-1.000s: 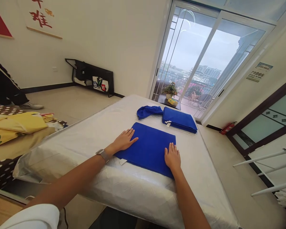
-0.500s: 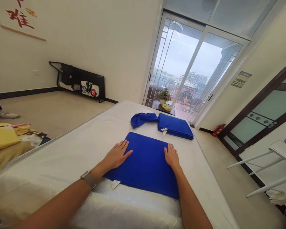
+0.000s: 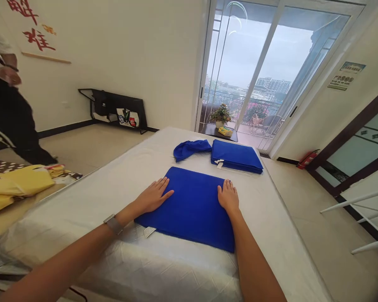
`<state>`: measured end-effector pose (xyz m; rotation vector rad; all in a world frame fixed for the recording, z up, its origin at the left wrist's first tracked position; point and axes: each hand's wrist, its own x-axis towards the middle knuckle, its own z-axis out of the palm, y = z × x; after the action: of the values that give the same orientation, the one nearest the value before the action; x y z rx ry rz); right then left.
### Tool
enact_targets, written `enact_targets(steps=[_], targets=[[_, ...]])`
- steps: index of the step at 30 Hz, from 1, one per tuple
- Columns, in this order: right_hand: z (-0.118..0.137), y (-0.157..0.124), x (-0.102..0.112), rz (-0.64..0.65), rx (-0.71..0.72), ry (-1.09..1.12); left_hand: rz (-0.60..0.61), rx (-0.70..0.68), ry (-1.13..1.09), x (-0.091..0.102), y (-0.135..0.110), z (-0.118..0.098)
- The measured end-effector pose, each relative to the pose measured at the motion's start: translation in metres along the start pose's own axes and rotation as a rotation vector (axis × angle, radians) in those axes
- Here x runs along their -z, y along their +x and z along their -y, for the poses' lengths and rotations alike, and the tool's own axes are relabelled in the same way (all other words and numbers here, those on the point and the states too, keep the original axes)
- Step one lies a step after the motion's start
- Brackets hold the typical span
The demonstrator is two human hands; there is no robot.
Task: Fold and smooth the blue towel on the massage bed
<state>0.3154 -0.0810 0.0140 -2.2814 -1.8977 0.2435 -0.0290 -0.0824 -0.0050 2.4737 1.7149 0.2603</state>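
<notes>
A folded blue cloth [image 3: 189, 209] lies flat near the front edge of a plastic-covered mattress [image 3: 113, 201], a white label sticking out at its lower left. My left hand [image 3: 153, 195] rests open on its left edge, fingers stretched forward. On the right edge my right hand [image 3: 228, 196] lies flat with fingers extended. Behind it is a neat stack of folded blue cloths [image 3: 236, 156], with white labels showing at its near left corner. Touching or close to the stack's left side, a crumpled blue cloth [image 3: 191, 149] lies loose.
To the left are yellow and patterned fabrics [image 3: 22, 184], with a person [image 3: 9, 113] in dark trousers beyond. A black folded frame [image 3: 116, 110] leans on the wall. Past the mattress stand a small table with a potted plant [image 3: 221, 114], a glass sliding door and a fire extinguisher [image 3: 308, 159].
The view has tilted and shifted slightly. The person at the left has come further into view. Both my hands stay on the folded blue cloth, which looks unchanged.
</notes>
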Motion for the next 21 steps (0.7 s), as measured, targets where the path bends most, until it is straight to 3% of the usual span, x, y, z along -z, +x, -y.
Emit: enact_targets(steps=[3, 5, 9, 12, 14, 17, 21], targets=[[0.000, -0.001, 0.000, -0.014, 0.005, 0.008, -0.016, -0.030, 0.066, 0.011, 0.011, -0.004], [0.000, -0.001, 0.000, -0.013, 0.000, 0.010, -0.069, -0.052, 0.097, 0.016, 0.027, -0.021], [0.000, -0.003, 0.000, -0.014, -0.007, 0.002, -0.066, -0.238, 0.062, 0.010, 0.069, -0.097], [-0.002, -0.004, -0.002, -0.030, 0.022, -0.028, 0.005, -0.474, -0.034, -0.008, 0.097, -0.158], [-0.005, -0.004, -0.004, -0.034, 0.041, -0.055, 0.029, -0.549, -0.075, -0.022, 0.110, -0.182], [-0.007, -0.001, -0.006, -0.032, 0.041, -0.085, 0.016, -0.525, -0.091, -0.037, 0.116, -0.187], [-0.004, 0.000, -0.005, -0.038, 0.025, -0.095, -0.030, -0.409, -0.074, -0.036, 0.111, -0.143]])
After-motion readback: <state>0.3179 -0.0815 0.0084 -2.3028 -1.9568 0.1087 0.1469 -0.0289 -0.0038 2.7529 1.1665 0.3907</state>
